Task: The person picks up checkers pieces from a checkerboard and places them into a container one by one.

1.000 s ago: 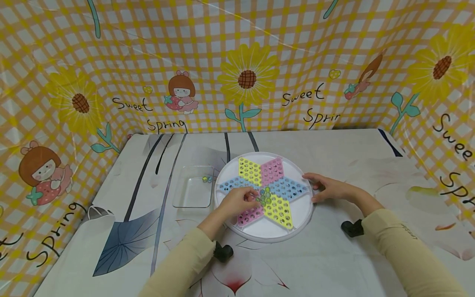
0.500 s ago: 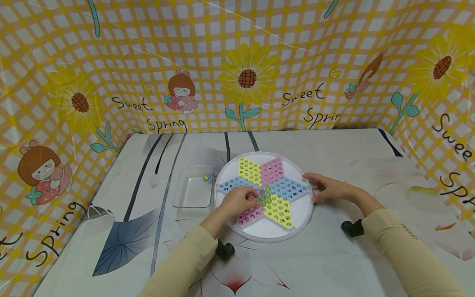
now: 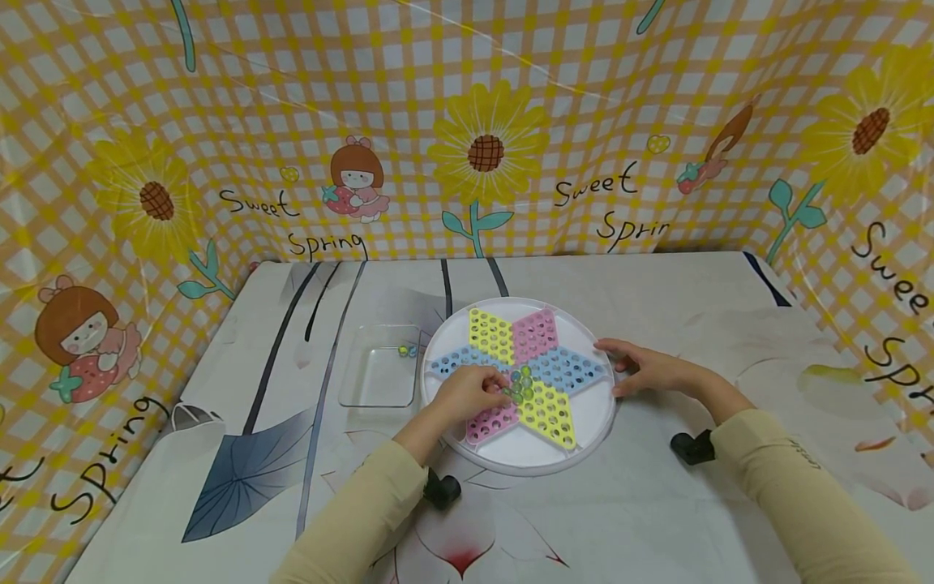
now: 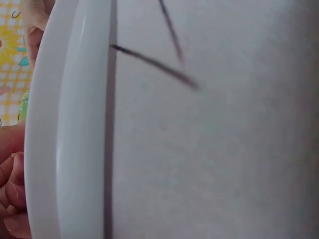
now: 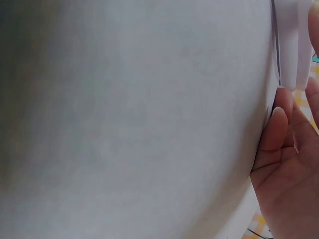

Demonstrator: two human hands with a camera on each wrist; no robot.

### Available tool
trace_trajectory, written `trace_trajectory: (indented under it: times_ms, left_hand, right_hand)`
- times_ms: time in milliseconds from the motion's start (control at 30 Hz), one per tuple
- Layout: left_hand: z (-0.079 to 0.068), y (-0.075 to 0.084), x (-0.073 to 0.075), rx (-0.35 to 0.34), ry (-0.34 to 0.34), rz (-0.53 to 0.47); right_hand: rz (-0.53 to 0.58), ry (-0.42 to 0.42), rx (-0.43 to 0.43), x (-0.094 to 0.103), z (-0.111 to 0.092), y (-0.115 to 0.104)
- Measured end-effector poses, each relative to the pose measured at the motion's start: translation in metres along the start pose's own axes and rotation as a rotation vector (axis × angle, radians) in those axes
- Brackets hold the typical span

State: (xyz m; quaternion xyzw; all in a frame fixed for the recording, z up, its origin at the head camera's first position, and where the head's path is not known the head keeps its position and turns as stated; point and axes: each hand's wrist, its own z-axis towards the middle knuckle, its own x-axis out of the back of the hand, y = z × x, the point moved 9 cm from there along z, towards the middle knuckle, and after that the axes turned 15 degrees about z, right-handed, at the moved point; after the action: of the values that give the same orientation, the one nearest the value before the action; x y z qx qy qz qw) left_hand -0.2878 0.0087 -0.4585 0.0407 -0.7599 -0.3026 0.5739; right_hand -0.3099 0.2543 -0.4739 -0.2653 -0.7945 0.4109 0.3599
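A round white Chinese checkers board [image 3: 452, 324] with a yellow, pink and blue star of holes lies on the table. Over its centre, my left hand [image 3: 467, 396] has thumb and fingers bent together at a small cluster of clear marbles [image 3: 525, 385], seemingly pinching one; its fingertips partly cover it. My right hand [image 3: 657, 373] touches the board's right rim with spread, loosely bent fingers. The right wrist view shows that hand's fingers [image 5: 275, 130] by the rim. In the left wrist view, the board's edge hides part of the left hand [image 4: 12, 194].
To the left of the board stands a clear plastic box [image 3: 375, 381] with a few marbles [image 3: 407, 351] at its far right corner. A white loop-like object [image 3: 195, 417] lies at the table's left edge. A checked cloth [image 3: 409, 97] hangs behind the table.
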Motion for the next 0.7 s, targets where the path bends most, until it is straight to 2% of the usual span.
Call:
trace_trajectory:
  times_ms: [200,400,700]
  left_hand:
    - [0.0,-0.002,0.0,-0.005,0.015,-0.035]
    - [-0.002,-0.003,0.0,0.0,0.001,-0.073]
    - [-0.004,-0.002,0.012,-0.015,0.03,-0.124]
  right_hand:
    - [0.005,-0.001,-0.004,-0.001,0.0,0.0]
    - [0.003,-0.002,-0.007,-0.001,0.0,-0.001]
    - [0.0,0.001,-0.013,0.001,0.0,0.002]
